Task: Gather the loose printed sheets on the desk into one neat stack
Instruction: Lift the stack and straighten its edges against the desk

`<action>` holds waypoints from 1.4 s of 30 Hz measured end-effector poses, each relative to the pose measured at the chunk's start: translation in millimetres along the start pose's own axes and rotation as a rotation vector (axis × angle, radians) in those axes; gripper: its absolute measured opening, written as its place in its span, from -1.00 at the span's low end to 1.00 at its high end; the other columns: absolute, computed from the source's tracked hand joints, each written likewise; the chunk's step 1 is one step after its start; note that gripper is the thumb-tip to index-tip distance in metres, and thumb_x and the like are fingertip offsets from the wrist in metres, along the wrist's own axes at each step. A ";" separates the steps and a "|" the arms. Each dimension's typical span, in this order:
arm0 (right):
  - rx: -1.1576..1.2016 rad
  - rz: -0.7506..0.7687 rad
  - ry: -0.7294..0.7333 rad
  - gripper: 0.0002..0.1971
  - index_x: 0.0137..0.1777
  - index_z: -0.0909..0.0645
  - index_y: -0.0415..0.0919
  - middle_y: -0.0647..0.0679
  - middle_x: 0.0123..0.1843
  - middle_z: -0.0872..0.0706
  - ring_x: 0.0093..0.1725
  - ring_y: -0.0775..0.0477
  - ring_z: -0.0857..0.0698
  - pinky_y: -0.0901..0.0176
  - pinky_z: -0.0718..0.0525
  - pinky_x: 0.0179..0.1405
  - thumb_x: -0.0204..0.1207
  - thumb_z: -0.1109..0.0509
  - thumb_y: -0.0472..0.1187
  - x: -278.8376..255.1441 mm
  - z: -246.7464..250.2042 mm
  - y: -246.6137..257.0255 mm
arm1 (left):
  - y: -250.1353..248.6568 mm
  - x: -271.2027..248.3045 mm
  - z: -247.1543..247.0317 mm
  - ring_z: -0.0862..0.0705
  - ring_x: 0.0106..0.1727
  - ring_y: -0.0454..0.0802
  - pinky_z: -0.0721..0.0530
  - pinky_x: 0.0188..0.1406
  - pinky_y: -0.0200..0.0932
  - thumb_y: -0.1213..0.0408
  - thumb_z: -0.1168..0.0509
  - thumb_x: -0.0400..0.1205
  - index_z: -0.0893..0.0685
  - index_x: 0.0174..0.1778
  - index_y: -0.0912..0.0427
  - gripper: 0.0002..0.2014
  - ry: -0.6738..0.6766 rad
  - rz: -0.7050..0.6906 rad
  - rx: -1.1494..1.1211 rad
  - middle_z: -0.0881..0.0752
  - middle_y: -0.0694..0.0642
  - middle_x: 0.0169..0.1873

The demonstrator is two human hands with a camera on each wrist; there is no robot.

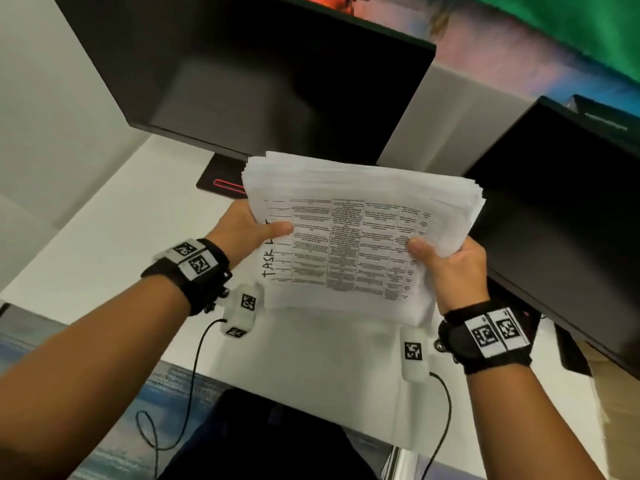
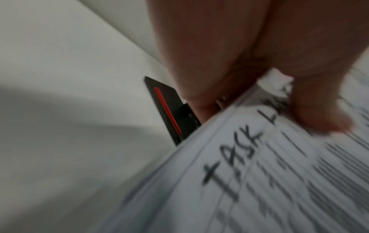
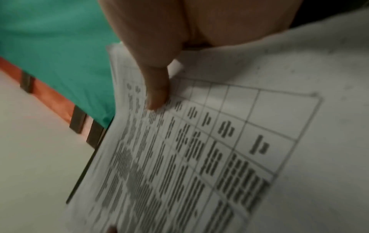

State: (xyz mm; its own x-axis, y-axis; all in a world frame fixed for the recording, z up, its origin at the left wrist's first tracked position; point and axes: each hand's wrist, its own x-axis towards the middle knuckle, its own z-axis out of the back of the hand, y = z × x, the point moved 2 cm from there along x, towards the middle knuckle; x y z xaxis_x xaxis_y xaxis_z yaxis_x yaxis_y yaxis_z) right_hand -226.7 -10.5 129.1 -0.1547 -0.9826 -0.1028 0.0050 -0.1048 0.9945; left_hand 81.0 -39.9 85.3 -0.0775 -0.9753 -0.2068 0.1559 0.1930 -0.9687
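Judging from how things lie, gathering looks nearly done: the left hand (image 1: 242, 226) grips one side of a thick bundle of white printed sheets (image 1: 360, 244), thumb on top, and the right hand (image 1: 450, 268) pinches the other. It hangs above the white desk (image 1: 114, 216), long axis left to right, handwritten heading toward the left. Far edges seem fanned, so squaring and setting down remain.

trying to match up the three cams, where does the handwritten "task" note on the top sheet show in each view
Head: on the top sheet's left margin, just below the left thumb.
Left wrist: large and blurred, lower centre-right, below the thumb.
Right wrist: not in it; only the printed table shows.
Shared landmark: the printed table on the stack of sheets that both hands grip.
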 end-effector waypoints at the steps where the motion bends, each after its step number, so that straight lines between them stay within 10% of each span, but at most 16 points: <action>1: 0.007 0.012 -0.042 -0.64 0.25 -0.69 -0.35 -0.17 0.11 -0.85 0.09 -0.17 -0.85 -0.03 -0.82 0.00 0.44 -0.57 -0.41 -2.5 1.3 -3.0 | -3.4 -2.0 -4.8 -0.80 -0.18 -0.41 -0.77 -0.13 -0.41 0.39 -0.50 0.56 -0.78 0.20 0.19 -0.72 -0.102 -0.041 0.065 -0.85 -0.14 -0.06; 5: -0.038 0.046 -0.219 -0.71 0.04 -0.75 -0.04 0.11 -0.04 -0.88 0.01 0.11 -0.85 0.29 -0.79 -0.07 0.41 -0.59 -0.41 -20.9 5.0 -28.1 | 8.0 -21.0 -27.8 -0.66 -0.30 -0.63 -0.52 -0.29 -0.68 0.31 -0.54 0.54 -0.72 0.00 0.08 -0.82 -0.426 -0.196 0.203 -0.69 -0.29 -0.26; 10: -0.184 -0.046 -0.246 -0.57 -0.10 -0.65 0.17 0.32 -0.19 -0.77 -0.18 0.48 -0.74 0.42 -0.76 -0.06 0.33 -0.66 -0.40 -29.8 3.9 -86.1 | 66.8 -19.0 -41.3 -0.75 0.03 -0.38 -0.67 0.00 -0.49 0.04 -0.59 0.44 -0.69 0.23 0.07 -0.53 -0.295 -0.054 0.218 -0.78 -0.06 0.07; 14: -0.128 -0.066 -0.212 -0.63 -0.08 -0.69 0.13 0.23 -0.16 -0.82 -0.13 0.38 -0.79 0.32 -0.80 -0.07 0.35 -0.65 -0.38 -30.3 7.1 -86.4 | 63.9 -17.0 -44.3 -0.69 -0.13 -0.63 -0.60 -0.06 -0.66 0.34 -0.59 0.48 -0.71 0.14 0.02 -0.65 -0.342 -0.074 0.198 -0.75 -0.22 -0.09; 21: -0.045 0.026 -0.216 -0.61 0.12 -0.70 -0.18 -0.07 0.01 -0.86 -0.03 -0.02 -0.87 0.08 -0.84 -0.18 0.30 -0.68 -0.34 -28.7 32.5 -56.4 | 9.8 -33.4 -48.2 -0.84 0.03 -0.20 -0.76 0.02 -0.28 0.27 -0.58 0.50 -0.78 0.15 0.08 -0.69 -0.310 -0.160 0.150 -0.86 -0.11 0.00; 26: -0.203 -0.360 -0.100 -0.45 0.47 -0.44 -0.19 -0.15 0.25 -0.74 -0.01 -0.04 -0.78 -0.04 -0.77 0.10 0.52 -0.53 -0.25 -1.3 40.8 -130.4 | 77.7 -23.7 -57.6 -0.74 -0.28 -0.07 -0.66 -0.41 -0.30 0.05 -0.50 0.59 -0.56 0.24 0.11 -0.60 -0.312 0.257 0.222 -0.79 0.01 -0.12; 30: -0.434 -0.422 0.029 -0.47 0.56 -0.40 -0.23 -0.06 0.30 -0.66 0.24 -0.14 -0.68 0.20 -0.56 0.19 0.62 -0.42 -0.19 -6.6 36.1 -172.8 | 158.8 -15.8 -68.1 -0.81 -0.01 0.08 -0.84 -0.06 0.08 -0.29 -0.29 0.47 -0.47 0.35 -0.05 -0.40 -0.159 0.329 0.384 -0.79 0.05 0.11; 36: -0.472 -0.428 -0.029 -0.60 0.48 -0.51 -0.15 -0.10 0.32 -0.70 0.21 -0.16 -0.71 0.01 -0.66 0.27 0.65 -0.29 -0.16 -4.8 36.4 -177.8 | 132.5 -17.3 -68.1 -0.71 -0.12 0.05 -0.64 -0.20 -0.11 0.09 -0.19 0.76 -0.39 0.41 0.16 -0.64 -0.118 0.411 0.397 -0.74 0.15 0.07; 42: -0.547 -0.465 0.010 -0.57 0.49 -0.53 -0.15 -0.09 0.30 -0.72 0.19 -0.19 -0.74 0.05 -0.72 0.18 0.62 -0.29 -0.17 -11.5 31.5 -179.6 | 126.1 -20.1 -73.9 -0.68 0.29 0.21 -0.65 0.25 0.07 0.05 -0.18 0.72 0.10 0.77 0.09 -0.23 -0.134 0.402 0.440 -0.59 0.16 0.44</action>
State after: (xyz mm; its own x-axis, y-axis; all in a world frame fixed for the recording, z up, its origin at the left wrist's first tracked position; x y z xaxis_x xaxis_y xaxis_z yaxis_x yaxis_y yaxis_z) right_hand -256.9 24.5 -47.6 -0.2525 -0.8184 -0.5161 0.4358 -0.5724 0.6945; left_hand 29.4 12.0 -42.9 0.1922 -0.8458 -0.4977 0.5420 0.5143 -0.6646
